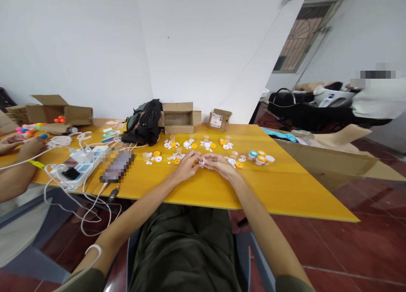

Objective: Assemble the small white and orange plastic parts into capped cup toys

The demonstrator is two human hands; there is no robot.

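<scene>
My left hand point(188, 167) and my right hand point(218, 164) meet above the near middle of the table. Between their fingertips is a small white piece point(202, 161), partly covered by the fingers; its exact shape is too small to tell. Both hands are closed on it. Around them lie groups of small parts: white discs point(231, 161), yellow-orange rings or lids point(239, 165), little white pieces with holes point(242, 158) and clear cups point(146, 156). To the right of my right hand stands a cluster of lidded clear jars point(260, 159) with teal, orange and white lids.
On the left are a power strip point(83, 169) with tangled white cables and a phone point(117, 167). A black bag point(144, 122) and open cardboard boxes point(179, 119) stand along the wall. A co-worker's hands point(31, 150) are at far left. A large carton point(320, 154) borders the table's right side.
</scene>
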